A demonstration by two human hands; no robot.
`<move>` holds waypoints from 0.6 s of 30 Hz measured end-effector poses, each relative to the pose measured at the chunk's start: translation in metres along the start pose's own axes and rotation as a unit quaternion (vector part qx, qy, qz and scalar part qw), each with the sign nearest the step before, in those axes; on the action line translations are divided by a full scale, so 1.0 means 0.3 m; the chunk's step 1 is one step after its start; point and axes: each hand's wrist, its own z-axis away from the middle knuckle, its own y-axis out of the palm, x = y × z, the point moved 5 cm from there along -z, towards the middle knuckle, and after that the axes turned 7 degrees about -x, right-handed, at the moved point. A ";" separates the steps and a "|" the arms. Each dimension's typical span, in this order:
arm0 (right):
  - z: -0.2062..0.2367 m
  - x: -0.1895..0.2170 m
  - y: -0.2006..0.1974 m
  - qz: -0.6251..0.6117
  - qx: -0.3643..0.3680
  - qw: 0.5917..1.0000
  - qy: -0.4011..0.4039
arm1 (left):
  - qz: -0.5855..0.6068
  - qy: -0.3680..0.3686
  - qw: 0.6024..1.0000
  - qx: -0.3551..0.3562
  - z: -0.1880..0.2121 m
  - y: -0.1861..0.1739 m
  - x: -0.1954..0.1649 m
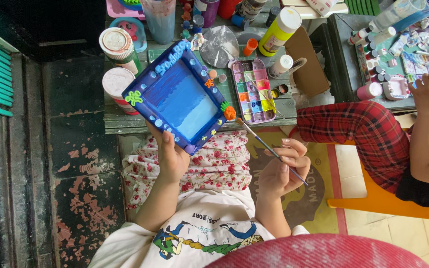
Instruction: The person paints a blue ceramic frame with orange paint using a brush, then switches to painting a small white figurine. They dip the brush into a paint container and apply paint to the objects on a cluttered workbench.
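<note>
Left hand (171,158) gripped a blue frame's (179,97) lower edge, holding it tilted above the lap. Right hand (281,168) pinched a brush (266,146), bristles pointing up-left toward the frame's near corner.

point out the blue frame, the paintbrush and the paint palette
blue frame (182,97), head view, on the painted blue middle panel
paintbrush (259,140), head view, on the thin handle above the right hand
paint palette (254,92), head view, on the colour wells in its middle
</note>
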 end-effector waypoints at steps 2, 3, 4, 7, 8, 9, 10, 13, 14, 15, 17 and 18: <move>-0.002 0.008 0.005 0.009 0.001 1.000 -0.022 | -0.002 0.006 1.000 0.003 0.000 0.001 0.000; -0.004 0.011 0.011 0.018 0.005 0.999 -0.038 | -0.005 0.014 1.000 0.006 0.002 0.004 0.000; -0.005 0.017 0.015 0.028 0.009 0.998 -0.052 | -0.008 0.022 1.000 0.008 0.007 0.005 0.000; 0.003 0.042 0.040 0.118 0.055 0.988 -0.085 | -0.037 0.038 0.998 0.013 0.018 0.003 0.002; 0.001 0.053 0.046 0.148 0.069 0.981 -0.106 | -0.042 0.033 0.999 0.008 0.021 0.000 0.005; 0.001 0.063 0.053 0.176 0.082 0.973 -0.127 | -0.047 0.028 0.998 0.003 0.024 -0.005 0.011; 0.001 0.071 0.062 0.204 0.095 0.963 -0.149 | -0.052 0.024 0.998 -0.001 0.025 -0.009 0.016; -0.003 0.085 0.066 0.191 0.076 0.967 -0.149 | -0.068 0.033 0.997 -0.006 0.031 -0.015 0.024; -0.003 0.087 0.071 0.201 0.091 0.964 -0.152 | -0.068 0.038 0.997 -0.003 0.034 -0.014 0.025; -0.003 0.088 0.078 0.211 0.104 0.960 -0.154 | -0.068 0.045 0.997 0.000 0.035 -0.012 0.025; -0.002 0.091 0.083 0.228 0.115 0.953 -0.163 | -0.073 0.051 0.996 0.004 0.035 -0.006 0.025; -0.001 0.093 0.083 0.236 0.113 0.950 -0.168 | -0.077 0.052 0.996 0.004 0.036 -0.003 0.024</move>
